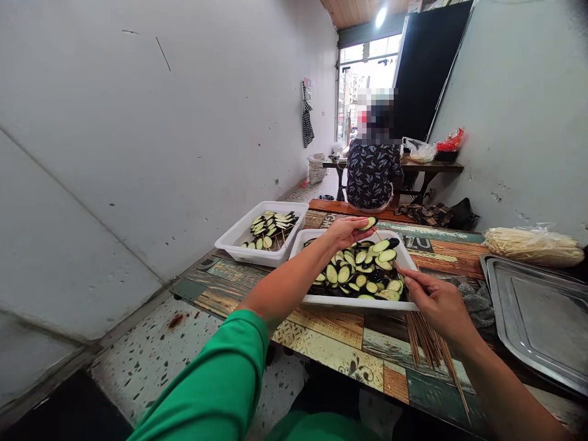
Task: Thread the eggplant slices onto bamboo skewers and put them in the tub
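My left hand (349,231) is closed on an eggplant slice (369,225) above the far side of a white tub (358,301). A thin wooden skewer (399,267) runs from near that slice down to my right hand (434,298), which pinches its lower end at the tub's right edge. Whether the tip has pierced the slice is too small to tell. Loose eggplant slices (343,274) with dark skin and pale flesh fill the tub. Below my right hand, a bundle of skewers (425,340) lies on the patterned table (321,331).
Skewered eggplant (271,223) lies in a second white tub (248,252) on the left. To the right are metal trays (537,306), a bag of pale, thin strands (533,244) and a crumpled grey cloth (475,303). A person (373,171) sits ahead, facing away.
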`<state>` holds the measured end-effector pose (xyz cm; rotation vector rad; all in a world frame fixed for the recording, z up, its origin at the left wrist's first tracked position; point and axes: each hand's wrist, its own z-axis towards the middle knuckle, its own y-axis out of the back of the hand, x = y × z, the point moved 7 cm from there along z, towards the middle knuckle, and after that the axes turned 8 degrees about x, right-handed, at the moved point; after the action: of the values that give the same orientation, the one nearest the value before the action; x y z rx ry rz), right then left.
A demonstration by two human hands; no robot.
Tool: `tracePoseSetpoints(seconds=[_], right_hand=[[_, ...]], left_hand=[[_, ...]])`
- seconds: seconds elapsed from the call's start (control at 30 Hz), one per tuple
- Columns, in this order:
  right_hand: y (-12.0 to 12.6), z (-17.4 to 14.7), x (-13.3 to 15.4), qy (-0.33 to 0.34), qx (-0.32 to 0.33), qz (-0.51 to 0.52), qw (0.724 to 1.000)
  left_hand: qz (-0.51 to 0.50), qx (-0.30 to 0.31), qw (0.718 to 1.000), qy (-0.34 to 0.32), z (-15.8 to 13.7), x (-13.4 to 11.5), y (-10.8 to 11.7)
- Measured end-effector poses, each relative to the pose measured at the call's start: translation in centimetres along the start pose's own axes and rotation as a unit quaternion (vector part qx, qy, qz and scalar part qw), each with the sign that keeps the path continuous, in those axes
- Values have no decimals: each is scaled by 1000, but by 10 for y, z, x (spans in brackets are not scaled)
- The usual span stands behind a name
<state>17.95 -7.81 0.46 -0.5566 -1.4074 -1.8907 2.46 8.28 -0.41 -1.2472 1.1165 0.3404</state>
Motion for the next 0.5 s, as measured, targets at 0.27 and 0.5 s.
tracePoseSetpoints(seconds=[0.27, 0.5], right_hand=[[1, 0, -3, 4, -19, -10, 1000], [-1, 0, -5, 3, -20, 5, 1000]], left_hand=[[-9, 2, 1000, 14, -3, 4, -5], [12, -1, 1000, 25, -6, 3, -8]])
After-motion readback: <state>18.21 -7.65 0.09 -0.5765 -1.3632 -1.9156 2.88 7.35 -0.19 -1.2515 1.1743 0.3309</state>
